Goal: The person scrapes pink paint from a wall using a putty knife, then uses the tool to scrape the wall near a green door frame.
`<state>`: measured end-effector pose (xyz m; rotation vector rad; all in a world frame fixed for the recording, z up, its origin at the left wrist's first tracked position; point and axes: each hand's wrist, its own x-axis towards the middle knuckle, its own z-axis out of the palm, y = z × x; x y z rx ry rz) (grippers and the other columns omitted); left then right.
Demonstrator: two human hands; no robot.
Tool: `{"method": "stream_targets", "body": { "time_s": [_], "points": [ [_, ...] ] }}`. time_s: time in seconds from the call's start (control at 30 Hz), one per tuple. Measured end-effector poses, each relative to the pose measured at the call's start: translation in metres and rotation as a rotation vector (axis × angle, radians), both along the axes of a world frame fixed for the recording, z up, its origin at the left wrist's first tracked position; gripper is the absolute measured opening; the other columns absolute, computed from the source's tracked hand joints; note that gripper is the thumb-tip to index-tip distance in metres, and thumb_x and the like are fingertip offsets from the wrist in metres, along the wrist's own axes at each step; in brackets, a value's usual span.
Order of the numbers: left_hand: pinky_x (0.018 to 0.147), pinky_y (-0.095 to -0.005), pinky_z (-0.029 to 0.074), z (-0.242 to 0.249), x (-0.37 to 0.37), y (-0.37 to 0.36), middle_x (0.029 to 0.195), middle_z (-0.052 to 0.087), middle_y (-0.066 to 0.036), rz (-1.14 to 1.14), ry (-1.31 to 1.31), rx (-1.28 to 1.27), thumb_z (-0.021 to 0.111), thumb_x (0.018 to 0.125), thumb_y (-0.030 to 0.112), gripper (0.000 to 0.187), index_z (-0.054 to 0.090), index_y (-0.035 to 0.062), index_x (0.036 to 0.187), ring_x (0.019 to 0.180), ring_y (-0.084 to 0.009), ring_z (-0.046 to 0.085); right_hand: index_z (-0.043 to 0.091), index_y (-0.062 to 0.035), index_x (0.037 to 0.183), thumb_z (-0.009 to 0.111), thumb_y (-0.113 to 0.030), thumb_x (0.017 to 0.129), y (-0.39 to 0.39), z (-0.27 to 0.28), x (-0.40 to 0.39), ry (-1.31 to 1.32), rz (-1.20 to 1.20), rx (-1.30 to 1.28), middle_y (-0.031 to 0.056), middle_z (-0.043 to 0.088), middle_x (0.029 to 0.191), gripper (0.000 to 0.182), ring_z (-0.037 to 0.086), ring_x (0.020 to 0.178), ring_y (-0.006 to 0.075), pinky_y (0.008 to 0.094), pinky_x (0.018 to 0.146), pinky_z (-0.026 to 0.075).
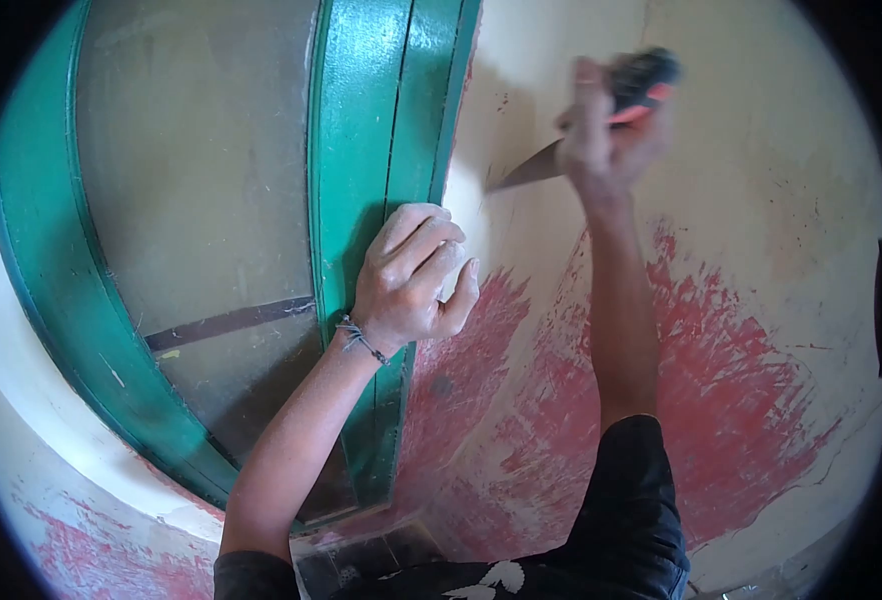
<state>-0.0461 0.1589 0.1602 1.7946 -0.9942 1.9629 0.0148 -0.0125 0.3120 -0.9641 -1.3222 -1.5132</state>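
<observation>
My right hand [616, 150] is closed around the black-and-red handle of a putty knife [531, 168], blurred by motion. The blade points left and down, its tip at the cream wall beside the green frame. Against the edge of the green wooden frame [361, 120] rests my left hand [416, 270], fingers curled and coated with whitish dust. Whatever lies inside its curl, if anything, is hidden.
Cream paint with red patches [701, 400] covers the wall [761, 180] on the right. Set in the green frame at left is a dull glass panel [201, 150]. Dark tiles [381, 555] show low in the middle.
</observation>
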Motion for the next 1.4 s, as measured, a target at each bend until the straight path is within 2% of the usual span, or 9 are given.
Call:
{"method": "stream_targets", "body": {
  "time_s": [0.03, 0.17, 0.3, 0.57, 0.73, 0.83, 1.23, 1.27, 1.4],
  "points": [
    [0.080, -0.0423, 0.054, 0.001, 0.000, 0.000, 0.089, 0.065, -0.012, 0.005, -0.009, 0.007, 0.069, 0.077, 0.005, 0.010, 0.060, 0.0014, 0.076, 0.091, -0.0342, 0.064, 0.055, -0.0039, 0.089, 0.073, -0.017, 0.094, 0.006, -0.003, 0.003, -0.041, -0.138, -0.052, 0.0008, 0.058, 0.068, 0.023, 0.053, 0.049, 0.0079, 0.0229, 0.045, 0.046],
    [0.080, -0.0425, 0.054, 0.000, -0.001, -0.001, 0.088, 0.065, -0.012, -0.013, -0.007, -0.011, 0.070, 0.077, 0.006, 0.010, 0.060, 0.0015, 0.076, 0.091, -0.0339, 0.064, 0.055, -0.0049, 0.093, 0.075, -0.014, 0.092, -0.006, -0.001, -0.011, 0.095, 0.286, 0.128, -0.0015, 0.056, 0.070, 0.022, 0.054, 0.055, 0.0074, 0.0222, 0.050, 0.044],
    [0.079, -0.0427, 0.054, 0.000, 0.001, 0.000, 0.087, 0.065, -0.011, -0.023, -0.015, -0.003, 0.070, 0.077, 0.005, 0.010, 0.060, 0.0013, 0.076, 0.090, -0.0336, 0.064, 0.051, -0.0021, 0.102, 0.066, -0.012, 0.096, 0.006, -0.005, -0.002, -0.066, -0.016, 0.059, 0.0051, 0.058, 0.071, 0.019, 0.055, 0.046, 0.0108, 0.0254, 0.042, 0.048],
    [0.079, -0.0418, 0.054, 0.001, 0.001, 0.001, 0.086, 0.062, -0.012, -0.012, -0.017, 0.015, 0.069, 0.079, 0.007, 0.010, 0.060, 0.0013, 0.078, 0.091, -0.0314, 0.063, 0.050, -0.0022, 0.093, 0.070, -0.016, 0.095, -0.011, 0.006, -0.018, 0.019, 0.211, 0.100, 0.0041, 0.057, 0.065, 0.025, 0.054, 0.046, 0.0107, 0.0241, 0.044, 0.041],
    [0.079, -0.0419, 0.054, -0.003, 0.001, 0.000, 0.086, 0.062, -0.013, -0.009, -0.017, 0.012, 0.069, 0.080, 0.008, 0.010, 0.061, 0.0013, 0.078, 0.091, -0.0311, 0.064, 0.051, -0.0010, 0.093, 0.067, -0.021, 0.098, 0.002, 0.001, 0.005, -0.112, -0.137, 0.029, 0.0041, 0.054, 0.056, 0.026, 0.049, 0.044, 0.0102, 0.0243, 0.046, 0.039],
    [0.078, -0.0420, 0.054, 0.001, 0.002, 0.002, 0.086, 0.062, -0.012, -0.001, -0.028, 0.008, 0.069, 0.080, 0.008, 0.011, 0.061, 0.0012, 0.078, 0.091, -0.0309, 0.063, 0.050, -0.0010, 0.094, 0.069, -0.013, 0.095, -0.004, -0.001, -0.014, 0.040, 0.212, 0.122, 0.0030, 0.055, 0.062, 0.023, 0.053, 0.046, 0.0100, 0.0240, 0.047, 0.040],
    [0.077, -0.0422, 0.054, -0.001, 0.003, 0.001, 0.086, 0.063, -0.012, -0.018, -0.024, 0.005, 0.070, 0.077, 0.006, 0.010, 0.060, 0.0014, 0.077, 0.089, -0.0322, 0.063, 0.052, -0.0033, 0.099, 0.076, -0.008, 0.091, -0.005, 0.001, -0.008, -0.031, 0.172, 0.071, 0.0033, 0.060, 0.072, 0.026, 0.057, 0.050, 0.0079, 0.0229, 0.041, 0.046],
    [0.078, -0.0420, 0.054, -0.001, 0.002, 0.001, 0.086, 0.063, -0.012, -0.011, -0.024, 0.008, 0.069, 0.078, 0.007, 0.010, 0.060, 0.0015, 0.077, 0.089, -0.0315, 0.063, 0.051, -0.0006, 0.096, 0.063, -0.005, 0.091, -0.015, 0.006, -0.013, 0.039, 0.156, 0.093, 0.0069, 0.061, 0.073, 0.014, 0.055, 0.045, 0.0115, 0.0250, 0.041, 0.046],
    [0.078, -0.0418, 0.054, -0.001, 0.003, 0.002, 0.085, 0.062, -0.012, 0.001, -0.033, 0.024, 0.068, 0.080, 0.008, 0.011, 0.060, 0.0015, 0.077, 0.090, -0.0304, 0.063, 0.053, -0.0013, 0.089, 0.061, -0.003, 0.088, 0.001, 0.000, -0.016, -0.003, 0.071, 0.120, 0.0056, 0.059, 0.071, 0.008, 0.054, 0.045, 0.0104, 0.0238, 0.039, 0.041]
  ]
}}
